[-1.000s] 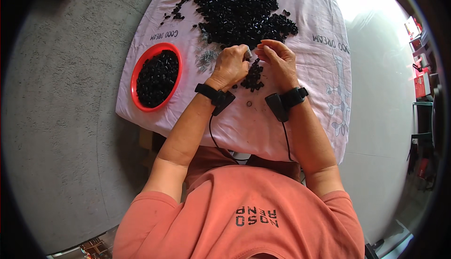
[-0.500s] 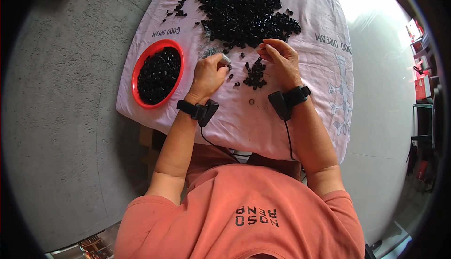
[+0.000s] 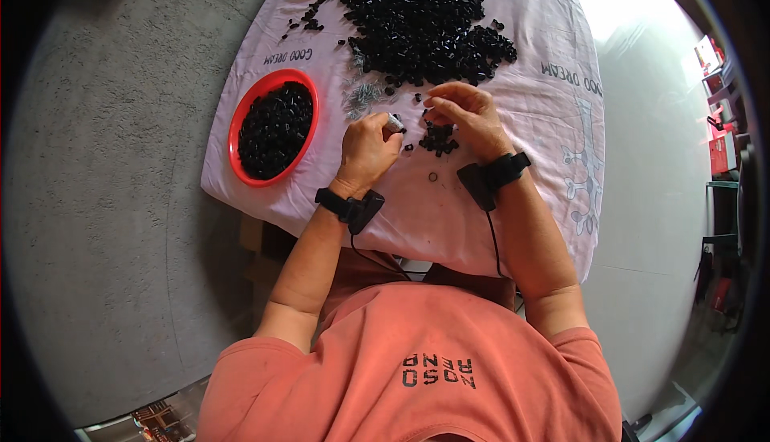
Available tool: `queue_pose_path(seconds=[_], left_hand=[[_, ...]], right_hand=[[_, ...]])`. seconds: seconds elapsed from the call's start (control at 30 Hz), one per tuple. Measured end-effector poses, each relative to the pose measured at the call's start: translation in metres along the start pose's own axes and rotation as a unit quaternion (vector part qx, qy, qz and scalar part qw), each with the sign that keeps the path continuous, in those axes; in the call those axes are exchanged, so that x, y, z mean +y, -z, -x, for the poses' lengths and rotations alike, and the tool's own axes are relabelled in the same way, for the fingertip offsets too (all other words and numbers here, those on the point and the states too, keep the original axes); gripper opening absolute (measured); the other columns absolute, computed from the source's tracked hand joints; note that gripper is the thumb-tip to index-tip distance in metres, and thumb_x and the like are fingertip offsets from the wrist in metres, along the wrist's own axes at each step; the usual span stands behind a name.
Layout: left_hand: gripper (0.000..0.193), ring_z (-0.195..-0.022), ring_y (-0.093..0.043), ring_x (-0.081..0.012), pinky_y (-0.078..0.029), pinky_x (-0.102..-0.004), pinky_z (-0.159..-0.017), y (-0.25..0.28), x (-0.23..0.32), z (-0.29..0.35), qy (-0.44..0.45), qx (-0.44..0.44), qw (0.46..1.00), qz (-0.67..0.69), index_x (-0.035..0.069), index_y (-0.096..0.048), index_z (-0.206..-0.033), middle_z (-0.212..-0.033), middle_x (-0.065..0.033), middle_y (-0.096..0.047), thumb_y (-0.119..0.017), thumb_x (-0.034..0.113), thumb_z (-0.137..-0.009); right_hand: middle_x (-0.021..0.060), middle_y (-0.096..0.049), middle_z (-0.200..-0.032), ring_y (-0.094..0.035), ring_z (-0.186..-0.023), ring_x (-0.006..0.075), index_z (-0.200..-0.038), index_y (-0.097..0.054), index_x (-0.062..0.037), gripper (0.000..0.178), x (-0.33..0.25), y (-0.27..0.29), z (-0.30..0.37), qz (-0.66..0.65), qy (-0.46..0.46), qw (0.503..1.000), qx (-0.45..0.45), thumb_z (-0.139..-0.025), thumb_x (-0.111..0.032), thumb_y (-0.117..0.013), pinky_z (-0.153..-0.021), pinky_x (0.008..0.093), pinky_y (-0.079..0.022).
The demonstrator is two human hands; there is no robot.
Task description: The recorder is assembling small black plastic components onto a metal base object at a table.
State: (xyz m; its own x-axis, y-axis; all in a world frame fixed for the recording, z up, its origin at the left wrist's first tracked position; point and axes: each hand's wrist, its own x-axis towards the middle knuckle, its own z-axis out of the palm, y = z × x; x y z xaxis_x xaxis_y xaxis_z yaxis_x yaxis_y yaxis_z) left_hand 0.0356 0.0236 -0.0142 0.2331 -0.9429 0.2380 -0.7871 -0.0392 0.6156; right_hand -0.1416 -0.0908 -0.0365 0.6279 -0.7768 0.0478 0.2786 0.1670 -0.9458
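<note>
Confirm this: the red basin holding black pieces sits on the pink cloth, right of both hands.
Wrong side: in the head view, the red basin holding black pieces sits on the pink cloth, left of both the left hand and right hand.

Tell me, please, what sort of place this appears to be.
Probably a small workshop, perhaps in a home: a pink printed cloth bears a pile of small black pieces, more fill a red bowl, and the floor looks like bare concrete.

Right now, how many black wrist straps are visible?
2: left black wrist strap, just behind the left hand; right black wrist strap, just behind the right hand.
</note>
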Motion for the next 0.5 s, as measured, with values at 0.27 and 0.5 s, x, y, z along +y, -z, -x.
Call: queue_pose_path(seconds=[0.27, 0.5], left_hand=[[0.010, -0.065, -0.068, -0.0215, -0.053, -0.0325, -0.061, -0.016, 0.035, -0.004, 0.056, 0.060, 0.976, 0.201, 0.000, -0.067, -0.087, -0.073, -0.0119, -0.069, -0.071, 0.003, -0.079], [0.010, -0.071, -0.066, -0.0147, -0.053, -0.0299, -0.064, -0.001, 0.019, -0.009, 0.020, 0.090, 0.983, 0.156, 0.000, -0.069, -0.093, -0.078, -0.0082, -0.069, -0.065, 0.002, -0.084]], right_hand=[[0.0051, -0.070, -0.082, -0.068, -0.074, 0.0110, -0.099, -0.068, 0.0010, 0.017, -0.002, -0.001, 0.002, 0.035, -0.029, 0.997, -0.065, -0.093, -0.015, -0.069, -0.069, 0.0241, -0.056], [0.0067, -0.071, -0.082, -0.070, -0.071, 0.0127, -0.098, -0.065, -0.0034, 0.011, -0.002, -0.003, 0.002, -0.020, -0.039, 0.999, -0.002, -0.097, -0.015, -0.063, -0.063, 0.0238, -0.057]])
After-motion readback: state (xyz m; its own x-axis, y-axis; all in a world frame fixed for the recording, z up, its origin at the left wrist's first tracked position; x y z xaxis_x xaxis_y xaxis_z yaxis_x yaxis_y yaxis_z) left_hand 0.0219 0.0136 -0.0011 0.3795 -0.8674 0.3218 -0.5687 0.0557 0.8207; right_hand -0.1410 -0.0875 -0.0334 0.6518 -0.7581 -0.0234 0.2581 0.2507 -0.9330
